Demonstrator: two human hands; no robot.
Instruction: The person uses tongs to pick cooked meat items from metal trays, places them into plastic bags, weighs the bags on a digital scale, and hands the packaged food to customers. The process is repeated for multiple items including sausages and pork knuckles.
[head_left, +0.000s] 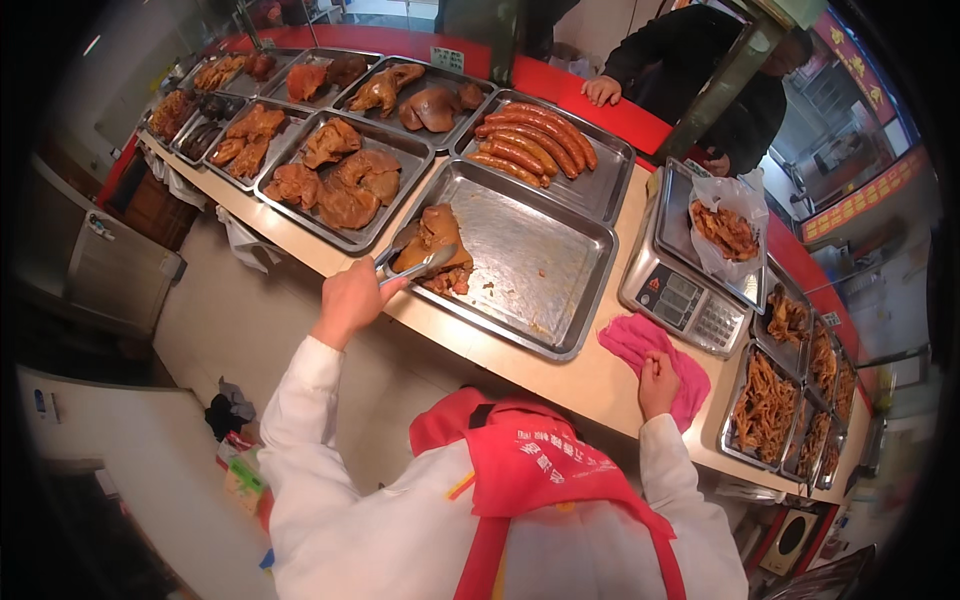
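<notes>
My left hand (351, 296) grips metal tongs (431, 264) at the near left edge of a large steel tray (532, 255). The tongs' tips lie against a brown piece of cooked meat (437, 232) in that tray's left end. A smaller chunk (450, 282) sits just below it, and scraps dot the bare metal. On the counter to the right, my right hand (660, 381) rests with curled fingers on a crumpled pink cloth (622, 337); no fold of cloth shows inside the fist. Beyond the cloth stands a digital scale (679, 300), bearing a plastic bag (729, 217) of sliced meat.
Sausages (536, 142) fill part of the tray behind. Trays of cooked meat (352, 184) line the left counter; trays of chicken feet (763, 409) stand at far right. Across the red ledge (559, 97), a person in dark clothing (675, 60) rests a hand near a metal post (716, 86).
</notes>
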